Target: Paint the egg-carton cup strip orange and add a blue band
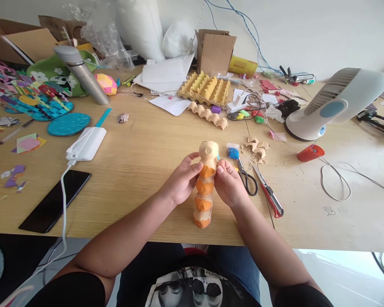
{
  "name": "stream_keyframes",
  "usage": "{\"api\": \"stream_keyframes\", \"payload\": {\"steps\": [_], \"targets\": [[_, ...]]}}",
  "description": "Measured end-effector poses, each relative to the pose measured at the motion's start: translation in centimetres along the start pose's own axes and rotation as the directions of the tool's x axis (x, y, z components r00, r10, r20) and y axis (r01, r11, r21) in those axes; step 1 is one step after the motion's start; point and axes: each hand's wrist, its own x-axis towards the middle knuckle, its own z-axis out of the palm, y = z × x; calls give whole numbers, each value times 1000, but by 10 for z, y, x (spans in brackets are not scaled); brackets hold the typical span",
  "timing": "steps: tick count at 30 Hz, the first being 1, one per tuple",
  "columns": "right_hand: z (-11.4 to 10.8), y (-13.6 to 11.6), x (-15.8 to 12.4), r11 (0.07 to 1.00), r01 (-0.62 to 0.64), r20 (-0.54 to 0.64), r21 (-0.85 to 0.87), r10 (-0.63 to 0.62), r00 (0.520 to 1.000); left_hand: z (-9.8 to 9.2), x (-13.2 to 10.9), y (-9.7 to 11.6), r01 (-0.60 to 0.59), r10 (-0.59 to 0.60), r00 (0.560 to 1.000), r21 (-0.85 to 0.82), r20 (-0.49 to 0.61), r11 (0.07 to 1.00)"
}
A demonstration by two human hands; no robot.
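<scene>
Between my hands is a strip cut from an egg carton (204, 186), a row of bumps pointing toward me. Orange patches, which look like modelling clay, cover parts of several bumps, while the far end bump is bare and pale. My left hand (184, 179) grips the strip's left side near the far end, thumb against it. On the opposite side, the fingers of my right hand (228, 179) are closed at the strip's edge. A small bit of blue shows by those fingertips. Just beyond my right hand lie a blue clay packet (233, 152) and black-handled scissors (248, 179).
Right of the scissors lies a red box cutter (272, 196), with carton scraps (257, 147) behind it. A white fan (336, 104) stands at the right. Farther back are a yellow egg tray (205, 88) and another carton strip (208, 115). A phone (55, 201) and power bank (87, 143) lie left.
</scene>
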Motion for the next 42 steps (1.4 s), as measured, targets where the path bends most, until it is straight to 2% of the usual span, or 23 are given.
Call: {"api": "stream_keyframes", "payload": {"steps": [4, 15, 34, 42], "targets": [[-1, -1, 1, 1000, -2, -23, 21, 2, 1000, -1, 1, 2, 2, -2, 1000, 3, 22, 1000], [3, 0, 1, 1000, 14, -25, 7, -13, 1000, -3, 0, 1, -42, 42, 999, 64, 1, 997], [1, 5, 1, 1000, 18, -31, -11, -19, 999, -4, 1, 1, 8, -8, 1000, -15, -30, 1000], [-3, 2, 2, 999, 8, -25, 45, -7, 1000, -2, 2, 7, 47, -47, 998, -14, 52, 999]]}}
